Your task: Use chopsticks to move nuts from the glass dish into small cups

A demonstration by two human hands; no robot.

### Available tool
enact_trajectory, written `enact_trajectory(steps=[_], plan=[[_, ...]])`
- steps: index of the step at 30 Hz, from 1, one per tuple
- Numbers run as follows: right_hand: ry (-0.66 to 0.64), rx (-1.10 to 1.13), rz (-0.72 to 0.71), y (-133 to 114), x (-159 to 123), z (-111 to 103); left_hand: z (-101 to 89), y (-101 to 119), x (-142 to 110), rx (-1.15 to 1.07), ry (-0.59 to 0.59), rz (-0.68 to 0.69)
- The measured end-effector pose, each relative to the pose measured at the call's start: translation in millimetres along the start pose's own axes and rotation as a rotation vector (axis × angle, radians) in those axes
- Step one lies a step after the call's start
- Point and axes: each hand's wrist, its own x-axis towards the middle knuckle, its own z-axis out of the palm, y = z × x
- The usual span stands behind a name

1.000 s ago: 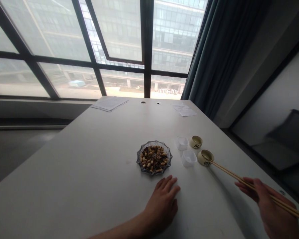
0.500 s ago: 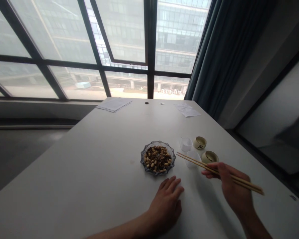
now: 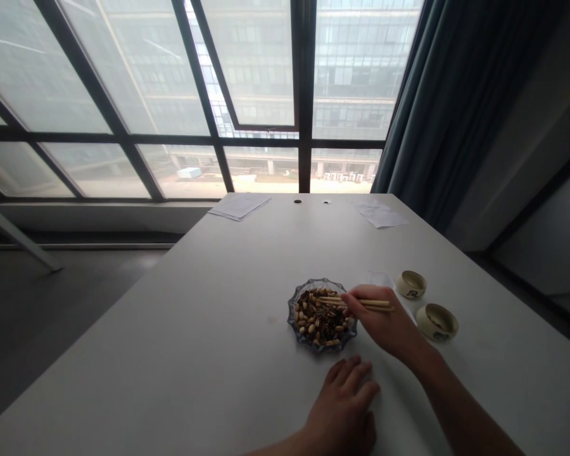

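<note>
Chopsticks (image 3: 365, 303) sit pinched in the right hand (image 3: 382, 320), fingers curled closed around them, with the tips over mixed nuts (image 3: 319, 323) in a scalloped glass dish (image 3: 292, 315), at the hand's 9 o'clock; whether the tips grip a nut is too small to tell. The left hand (image 3: 342, 408), fingers loosely spread and holding nothing, rests on the white table (image 3: 171, 316) just off the dish's 6 o'clock. Two ceramic cups (image 3: 411, 284) stand toward the dish's 2 o'clock.

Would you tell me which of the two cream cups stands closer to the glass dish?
The cup toward the window is closer to the glass dish; the other cream cup sits farther from it, nearer the person.
</note>
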Motion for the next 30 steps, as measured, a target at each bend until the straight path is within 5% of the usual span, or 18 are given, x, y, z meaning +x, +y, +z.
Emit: enact_trajectory(steps=[5, 14, 23, 30], plan=[[0.011, -0.011, 0.042, -6, 5, -16, 11.3, -10, -1, 0.019, -0.037, 0.021], [-0.085, 0.032, 0.044, 5, 11, 3, 7.4, -12, -1, 0.037, -0.053, 0.039], [-0.084, -0.079, 0.014, 6, 9, -6, 3.0, -10, 0, 0.005, -0.074, 0.042], [0.092, -0.122, 0.073, -2, 1, -30, 2.0, -10, 0, -0.014, -0.083, 0.042]])
